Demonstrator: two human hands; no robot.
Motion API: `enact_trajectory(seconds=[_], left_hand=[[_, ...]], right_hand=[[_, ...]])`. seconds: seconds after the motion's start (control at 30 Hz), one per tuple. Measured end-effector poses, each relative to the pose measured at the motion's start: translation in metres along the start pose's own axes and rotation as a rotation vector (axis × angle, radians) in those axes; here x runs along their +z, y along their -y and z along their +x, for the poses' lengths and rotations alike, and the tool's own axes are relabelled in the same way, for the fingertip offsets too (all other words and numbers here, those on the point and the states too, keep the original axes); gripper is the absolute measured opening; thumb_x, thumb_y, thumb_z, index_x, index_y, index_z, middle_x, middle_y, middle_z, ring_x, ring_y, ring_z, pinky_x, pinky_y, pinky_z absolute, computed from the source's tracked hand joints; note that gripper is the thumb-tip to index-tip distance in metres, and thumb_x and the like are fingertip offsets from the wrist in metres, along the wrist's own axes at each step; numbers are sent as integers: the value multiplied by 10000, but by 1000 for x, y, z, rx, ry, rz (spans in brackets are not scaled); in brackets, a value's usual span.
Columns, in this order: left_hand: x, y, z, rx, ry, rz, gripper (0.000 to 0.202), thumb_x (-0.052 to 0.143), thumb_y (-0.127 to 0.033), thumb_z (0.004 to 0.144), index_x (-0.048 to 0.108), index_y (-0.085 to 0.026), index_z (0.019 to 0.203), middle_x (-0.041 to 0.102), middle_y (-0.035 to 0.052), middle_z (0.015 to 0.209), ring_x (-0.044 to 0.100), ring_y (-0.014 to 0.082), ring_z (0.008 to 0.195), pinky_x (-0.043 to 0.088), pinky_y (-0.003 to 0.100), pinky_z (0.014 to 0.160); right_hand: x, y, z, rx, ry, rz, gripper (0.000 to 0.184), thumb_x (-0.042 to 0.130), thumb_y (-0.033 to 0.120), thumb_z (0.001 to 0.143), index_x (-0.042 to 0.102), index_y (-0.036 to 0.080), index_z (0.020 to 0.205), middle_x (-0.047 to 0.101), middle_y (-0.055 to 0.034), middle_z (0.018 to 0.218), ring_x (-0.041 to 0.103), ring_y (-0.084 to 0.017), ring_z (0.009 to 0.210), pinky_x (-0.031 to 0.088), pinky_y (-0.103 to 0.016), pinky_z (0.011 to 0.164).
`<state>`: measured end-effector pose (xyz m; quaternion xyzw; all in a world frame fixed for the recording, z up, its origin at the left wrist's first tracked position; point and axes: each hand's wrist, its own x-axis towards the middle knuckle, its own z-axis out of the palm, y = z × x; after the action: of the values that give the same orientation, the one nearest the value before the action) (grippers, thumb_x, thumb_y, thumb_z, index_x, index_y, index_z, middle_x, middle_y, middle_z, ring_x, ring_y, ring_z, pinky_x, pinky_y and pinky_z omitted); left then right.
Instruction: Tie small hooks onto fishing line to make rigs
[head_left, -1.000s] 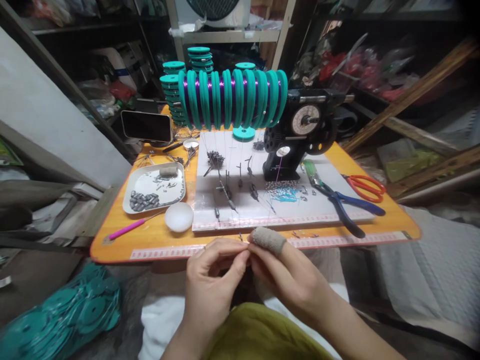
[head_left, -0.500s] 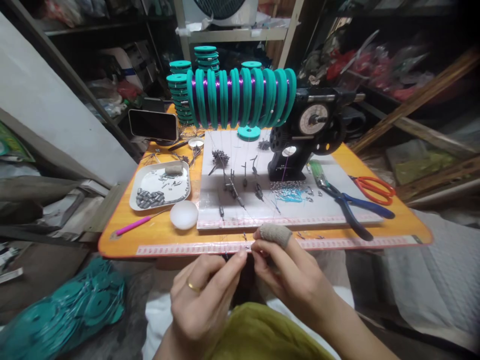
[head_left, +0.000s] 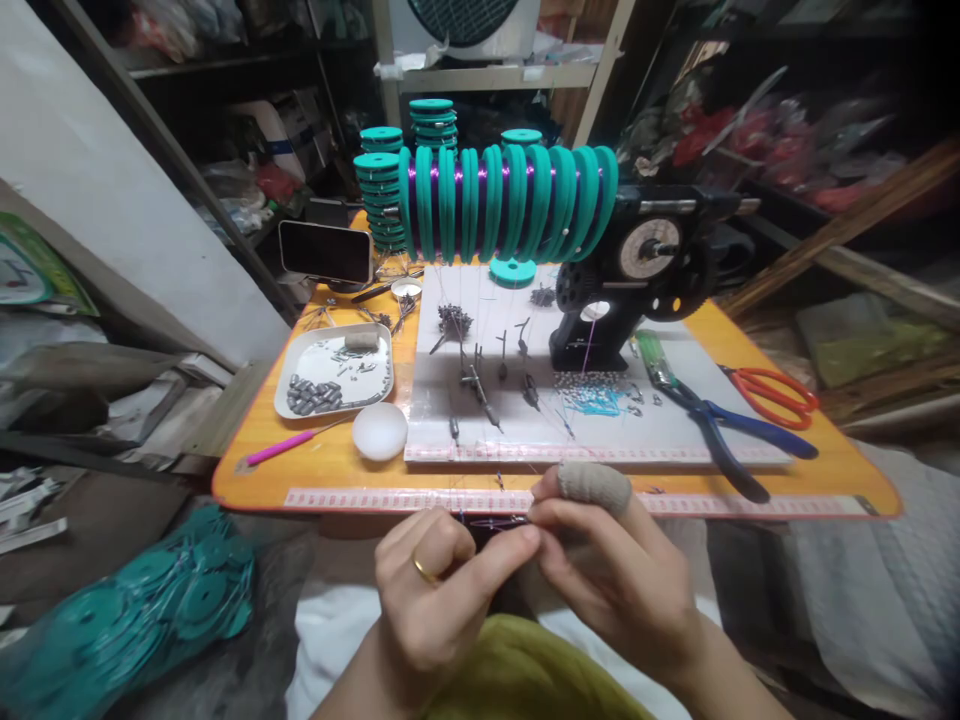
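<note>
Just past the table's front edge, both my hands work close together on thin purple fishing line [head_left: 491, 523]. My left hand [head_left: 457, 570], with a ring on one finger, has its thumb reaching right to the fingertips of the other hand. A small loop of line and a tiny dark metal piece show between them. My right hand [head_left: 619, 560] pinches at the same spot; a grey finger sleeve [head_left: 596, 486] covers its index finger. Above, a row of teal spools [head_left: 510, 200] wound with purple line hangs on a shaft, with strands running down from it.
A black winding machine [head_left: 630, 270] stands on the white board [head_left: 510, 435]. Blue-handled pliers [head_left: 720, 430] and orange-handled scissors [head_left: 772, 395] lie right. Left are a white tray [head_left: 281, 385] of grey sinkers, a white bowl [head_left: 380, 432], a pink-handled tool [head_left: 281, 447] and a phone [head_left: 326, 252].
The camera view has shifted, so the scene sits further right. My left thumb now overlaps my right fingertips, and a loop of line has come into sight between the hands.
</note>
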<state>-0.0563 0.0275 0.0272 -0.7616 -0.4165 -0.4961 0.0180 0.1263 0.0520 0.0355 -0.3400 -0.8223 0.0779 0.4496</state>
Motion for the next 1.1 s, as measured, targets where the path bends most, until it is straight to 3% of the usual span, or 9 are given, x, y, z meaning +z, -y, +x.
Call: enact_trajectory(seconds=[0.23, 0.33, 0.4, 0.5, 0.63, 0.9, 1.1], left_hand=[[8, -2, -7, -118, -110, -172, 379, 716, -29, 809, 750, -274, 1096, 366, -45, 713, 438, 84, 583, 367, 227, 504], [13, -6, -6, -295, -188, -329, 309, 739, -42, 795, 772, -284, 984, 497, 0, 927, 534, 86, 690, 469, 222, 590], [14, -8, -3, -432, -164, -504, 237, 722, -54, 814, 768, -269, 903, 591, 24, 1051, 596, 97, 741, 512, 216, 620], [15, -11, 2, -580, -130, -712, 170, 717, -88, 832, 762, -250, 848, 682, 11, 869, 643, 108, 730, 515, 182, 614], [13, -11, 8, -701, -131, -831, 95, 749, -147, 816, 772, -228, 774, 666, 5, 732, 635, 102, 680, 511, 162, 618], [9, -7, 9, -669, -90, -845, 84, 766, -160, 800, 795, -235, 778, 661, 19, 716, 635, 112, 685, 513, 175, 637], [1, 1, 0, -704, -54, -923, 73, 778, -197, 800, 808, -260, 818, 622, 6, 701, 530, 74, 555, 426, 164, 480]], right_hand=[[-7, -1, 3, -23, 3, 31, 157, 605, 55, 878, 613, 143, 1008, 627, -86, 995, 651, -156, 940, 571, -213, 876], [-6, 1, 3, -8, -14, 18, 160, 597, 49, 875, 609, 151, 997, 625, -84, 987, 647, -156, 931, 575, -215, 852], [-5, 4, 4, 12, -26, 19, 175, 585, 40, 874, 600, 162, 999, 628, -82, 975, 649, -161, 918, 584, -225, 820], [-4, 7, 5, 51, -29, 47, 181, 576, 43, 873, 591, 179, 993, 635, -79, 958, 655, -170, 898, 594, -240, 777], [-8, 5, 6, 49, 16, 92, 167, 568, 54, 877, 594, 182, 981, 647, -77, 934, 666, -165, 859, 593, -230, 740], [-12, 6, 9, -23, 148, 200, 162, 547, 57, 898, 605, 177, 991, 644, -72, 922, 676, -152, 836, 593, -217, 744], [1, 19, 7, 3, 122, 209, 155, 536, 56, 904, 603, 171, 984, 660, -83, 916, 683, -162, 838, 595, -236, 748]])
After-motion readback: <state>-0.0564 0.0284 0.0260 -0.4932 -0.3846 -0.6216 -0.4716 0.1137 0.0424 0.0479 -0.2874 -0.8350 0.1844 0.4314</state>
